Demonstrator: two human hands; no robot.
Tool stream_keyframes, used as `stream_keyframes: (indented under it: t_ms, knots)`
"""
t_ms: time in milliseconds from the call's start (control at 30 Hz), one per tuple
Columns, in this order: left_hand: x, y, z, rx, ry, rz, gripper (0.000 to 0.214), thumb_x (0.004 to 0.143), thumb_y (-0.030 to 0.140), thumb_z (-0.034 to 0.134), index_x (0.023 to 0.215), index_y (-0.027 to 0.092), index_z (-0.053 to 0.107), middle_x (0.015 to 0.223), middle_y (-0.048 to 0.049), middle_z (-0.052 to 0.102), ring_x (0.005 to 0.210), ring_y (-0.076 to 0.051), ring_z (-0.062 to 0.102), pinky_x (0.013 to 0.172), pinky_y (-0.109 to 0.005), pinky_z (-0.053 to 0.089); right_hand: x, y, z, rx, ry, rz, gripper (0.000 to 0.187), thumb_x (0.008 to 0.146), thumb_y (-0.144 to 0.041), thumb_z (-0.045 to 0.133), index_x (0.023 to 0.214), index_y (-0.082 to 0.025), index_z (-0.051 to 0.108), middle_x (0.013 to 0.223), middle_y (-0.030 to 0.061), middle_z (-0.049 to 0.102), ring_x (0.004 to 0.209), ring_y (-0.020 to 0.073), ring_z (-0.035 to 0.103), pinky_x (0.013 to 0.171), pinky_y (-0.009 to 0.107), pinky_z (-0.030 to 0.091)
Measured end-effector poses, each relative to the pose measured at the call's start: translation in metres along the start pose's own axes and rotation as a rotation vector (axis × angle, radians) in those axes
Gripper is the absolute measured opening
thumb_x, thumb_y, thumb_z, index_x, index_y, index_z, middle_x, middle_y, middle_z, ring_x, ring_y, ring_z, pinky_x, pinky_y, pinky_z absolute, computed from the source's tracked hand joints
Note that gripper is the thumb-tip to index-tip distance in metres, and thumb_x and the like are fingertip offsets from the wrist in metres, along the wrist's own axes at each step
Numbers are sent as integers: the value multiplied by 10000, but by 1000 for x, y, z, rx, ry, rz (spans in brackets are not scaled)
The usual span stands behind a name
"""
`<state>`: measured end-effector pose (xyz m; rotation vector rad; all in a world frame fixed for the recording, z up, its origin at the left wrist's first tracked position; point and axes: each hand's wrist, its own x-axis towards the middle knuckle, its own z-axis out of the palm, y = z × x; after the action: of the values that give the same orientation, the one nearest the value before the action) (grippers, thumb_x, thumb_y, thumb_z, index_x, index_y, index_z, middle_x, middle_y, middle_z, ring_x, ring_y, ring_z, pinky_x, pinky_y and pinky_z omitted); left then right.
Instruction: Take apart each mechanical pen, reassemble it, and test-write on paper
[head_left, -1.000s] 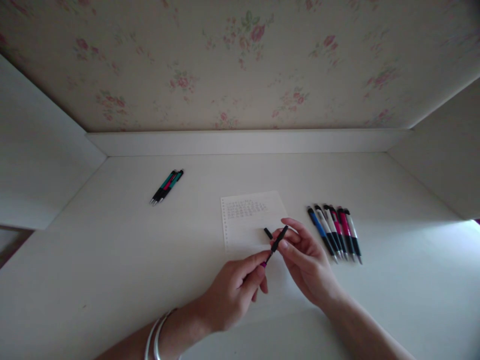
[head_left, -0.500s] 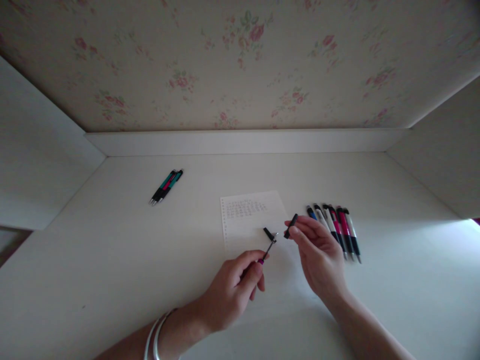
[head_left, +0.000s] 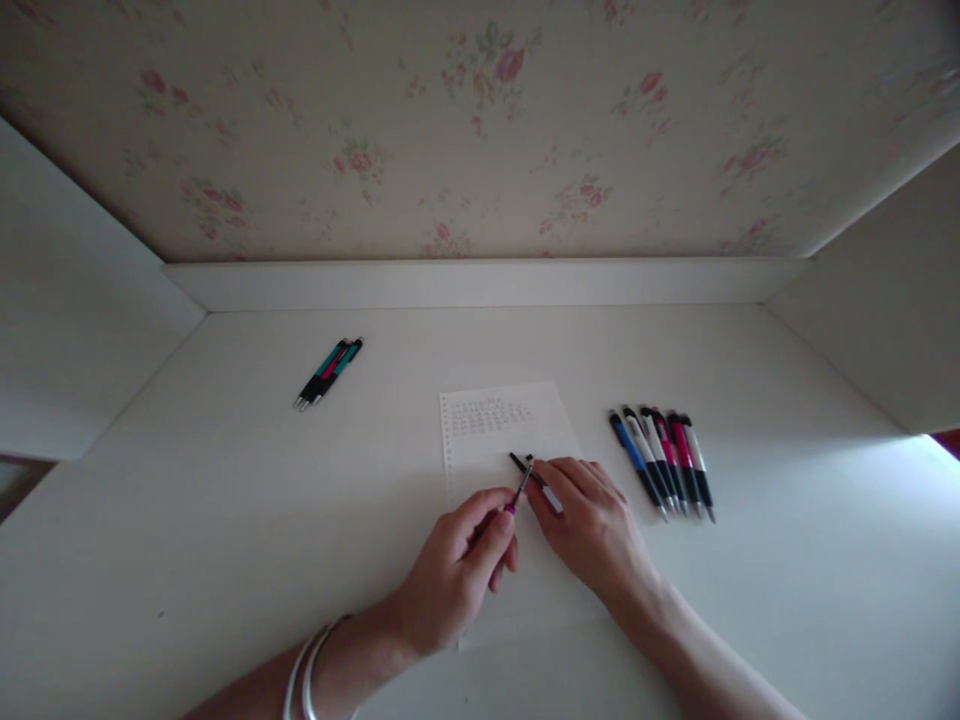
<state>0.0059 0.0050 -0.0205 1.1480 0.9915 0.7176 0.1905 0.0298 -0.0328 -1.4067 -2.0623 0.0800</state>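
My left hand [head_left: 466, 555] is closed in a pinch round a pen with a magenta barrel [head_left: 510, 509]. Its thin refill [head_left: 522, 484] is bare and points up and away from me. Over the lined sheet of paper [head_left: 495, 415], my right hand [head_left: 589, 515] is bent down with thumb and forefinger at a black pen grip [head_left: 537, 480]. The fingers partly cover this grip. Another slim black piece [head_left: 517, 461] lies on the sheet beside the refill's tip; the dark parts overlap in view, so their exact contact is unclear.
Several pens [head_left: 671, 460] with blue, white and pink barrels lie in a row right of my right hand. A small group of teal and pink pens [head_left: 330, 372] lies at the back left. White side panels and a low back ledge [head_left: 480, 284] border the desk.
My right hand has moved left and down to the paper with the black grip, which was held up before. My left hand has shifted slightly left, still holding the pen. The blue pen is now uncovered.
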Motion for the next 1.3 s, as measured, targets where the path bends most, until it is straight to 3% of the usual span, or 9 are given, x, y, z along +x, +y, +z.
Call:
stream_keyframes:
  t_ms: [267,367,500,767,900,967,1033,1200,1300]
  knots:
    - [1,1,0,-14,-1,-11,464,1007,512,485,1253,129,577,716,2,586,581,-105,482,537,-235,381,-3,-3,-6,360,119,145,139,950,-173,592,1016,-256,681,813,52,724,718,214,648,676,373,504]
    - [1,1,1,-31,0,9,451,1006,513,489,1232,134,583,706,11,575,564,-99,478,521,-229,374,-5,-6,-10,426,131,18,287,921,-102,592,1144,-272,653,877,52,750,747,219,663,695,391,506]
    - [2,1,2,-39,-2,31,426,1009,503,487,1206,139,586,679,29,553,535,-91,467,497,-218,369,-4,-5,-12,424,37,-177,505,882,-65,616,1333,-291,599,1046,74,772,863,248,697,780,440,513]
    - [3,-3,1,48,27,30,336,1005,478,485,1025,163,600,610,41,544,486,-92,487,464,-201,372,-2,-4,-7,425,73,-223,526,907,-17,578,1381,-247,577,1169,95,755,985,228,712,838,412,554]
    - [3,-4,1,64,29,20,310,1007,460,476,948,175,582,604,36,556,489,-95,497,467,-200,368,-4,0,-4,426,163,-30,444,953,-47,538,1346,-244,596,1244,105,714,1063,222,690,866,393,556]
    - [3,-3,1,45,45,5,304,1005,459,477,986,174,580,609,35,563,491,-95,494,466,-200,363,-3,3,-4,421,212,135,345,986,-100,509,1278,-232,634,1213,108,714,1042,223,693,841,382,560]
    - [3,-2,1,18,63,-10,307,1003,462,478,1024,172,576,613,37,566,490,-94,487,461,-200,353,-2,5,-3,372,209,172,270,993,-132,512,1201,-211,665,1132,106,731,999,226,695,826,383,552]
    - [2,-1,2,-31,75,0,332,1007,483,478,1067,168,566,615,50,552,504,-92,471,475,-201,363,1,0,-3,167,23,-166,228,954,-119,577,1149,-190,673,1029,81,764,933,230,693,932,455,468]
    - [2,-2,2,-44,74,1,367,1005,502,479,1119,163,562,622,52,548,507,-93,470,477,-205,364,0,-4,-2,85,-56,-220,218,967,-128,550,1133,-190,676,1050,82,764,1012,252,682,1031,506,394]
